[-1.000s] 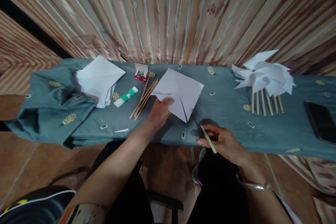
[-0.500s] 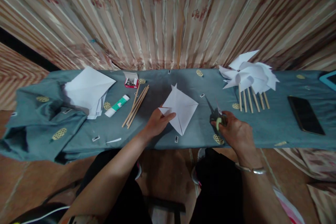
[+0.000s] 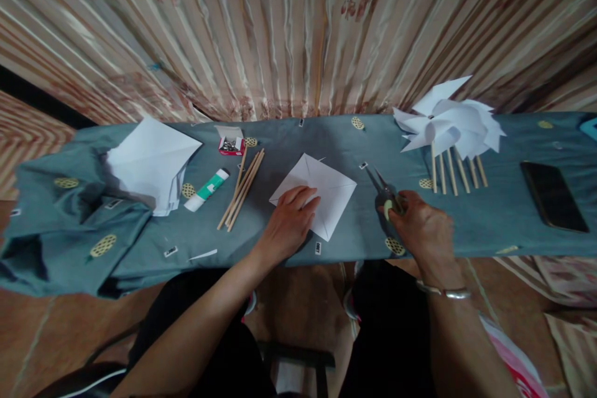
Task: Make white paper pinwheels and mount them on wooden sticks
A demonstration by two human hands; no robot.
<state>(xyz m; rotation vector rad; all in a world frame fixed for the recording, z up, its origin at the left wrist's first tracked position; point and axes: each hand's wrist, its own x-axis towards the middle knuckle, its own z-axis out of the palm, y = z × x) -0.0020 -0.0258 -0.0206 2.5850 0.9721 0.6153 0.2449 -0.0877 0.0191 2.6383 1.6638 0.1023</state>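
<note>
Beside the paper (image 3: 332,191), illegible cloth print (image 3: 318,248)

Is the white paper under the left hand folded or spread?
Spread: the white paper shows a broad face, with all four corners visible.

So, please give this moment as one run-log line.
left hand: on white paper square | right hand: holding scissors | at left: glue stick, wooden sticks | at right: paper pinwheels, smartphone

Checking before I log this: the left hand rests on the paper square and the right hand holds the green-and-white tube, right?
Not quite: in the head view, the right hand holds scissors; the tube lies on the cloth. The left hand does rest on the paper square.
</note>
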